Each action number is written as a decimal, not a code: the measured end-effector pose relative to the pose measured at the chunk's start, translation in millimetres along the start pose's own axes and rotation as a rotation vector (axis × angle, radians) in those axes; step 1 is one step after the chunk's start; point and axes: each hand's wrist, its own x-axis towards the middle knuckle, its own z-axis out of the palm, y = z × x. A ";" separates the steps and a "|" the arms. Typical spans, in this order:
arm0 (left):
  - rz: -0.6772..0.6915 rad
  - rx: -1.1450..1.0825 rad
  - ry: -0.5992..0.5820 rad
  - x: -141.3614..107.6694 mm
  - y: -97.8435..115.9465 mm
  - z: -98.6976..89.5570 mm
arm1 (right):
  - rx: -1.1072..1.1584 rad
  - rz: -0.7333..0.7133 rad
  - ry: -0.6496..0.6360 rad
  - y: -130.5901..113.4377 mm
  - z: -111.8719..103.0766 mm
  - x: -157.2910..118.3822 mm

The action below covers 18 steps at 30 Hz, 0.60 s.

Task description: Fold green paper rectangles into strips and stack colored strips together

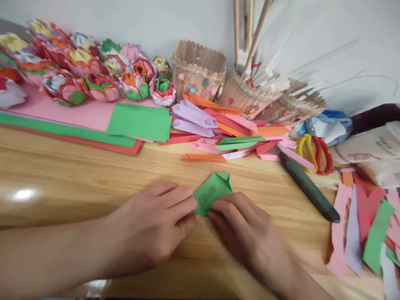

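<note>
A small green paper [213, 191] with a folded upper right corner is between my two hands, over the wooden table [103, 179]. My left hand [161, 221] holds its left edge, with the thumb below and the fingers pressed together; a ring shows on this hand. On the lower right edge, the fingertips and thumb of my right hand [242, 229] pinch the paper. Folded strips [240, 142] in green, orange, pink and purple lie in a pile beyond it. A stack of green rectangles [140, 121] rests to the left of that pile.
Paper flowers [84, 62] stand on coloured sheets [68, 110] at the back left. Stick baskets [200, 75] line the wall. A dark cutter [308, 185], scissors [323, 156] and paper scraps [368, 208] lie on the right.
</note>
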 end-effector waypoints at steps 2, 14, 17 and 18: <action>0.045 0.073 0.027 1.3 -3.5 -3.3 | -0.029 -0.111 -0.029 -0.4 -2.7 -3.7; 0.101 0.187 0.079 -1.8 3.4 -9.5 | 0.010 -0.035 -0.029 -19.7 -12.2 -3.4; 0.156 0.276 0.081 -8.5 11.9 -7.8 | 0.043 0.058 0.083 -6.3 -14.9 8.3; 0.169 0.298 0.075 -10.4 13.3 -6.9 | 0.064 0.100 0.056 -1.4 -14.8 13.7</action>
